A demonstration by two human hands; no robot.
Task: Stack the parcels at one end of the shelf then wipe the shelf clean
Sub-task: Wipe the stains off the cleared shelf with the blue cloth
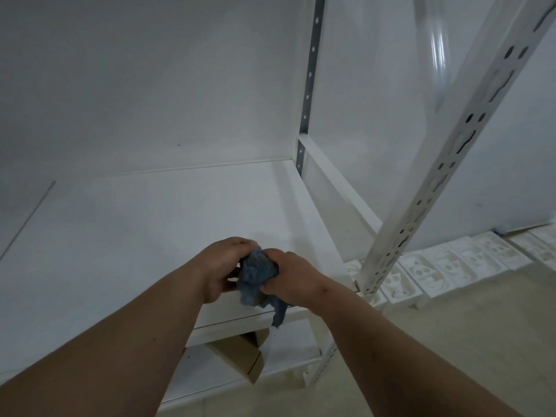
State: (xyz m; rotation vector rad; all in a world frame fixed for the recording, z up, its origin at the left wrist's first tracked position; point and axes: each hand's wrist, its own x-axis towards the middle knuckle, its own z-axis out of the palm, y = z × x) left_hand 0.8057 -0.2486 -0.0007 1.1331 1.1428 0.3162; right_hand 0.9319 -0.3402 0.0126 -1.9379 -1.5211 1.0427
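Head view: two hands, one cloth, one cardboard box in sight.
Shelf (pixel 135 224): white, smooth, flat.
Left hand (pixel 224 266): fingers curled round the cloth's left side.
Cloth (pixel 258 278): blue, fuzzy, bunched at the shelf's front edge.
Right hand (pixel 293 278): clenched on the cloth's right side.
Cardboard box (pixel 240 356): brown, on the lower shelf.
Upright post (pixel 445 164): white, perforated, right front corner.

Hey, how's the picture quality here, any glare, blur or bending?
Head view: dim, even light; bright glare streak on the glossy wall; wide-angle bending of the slotted upright; overall soft; the cloth held by both hands is slightly blurred.
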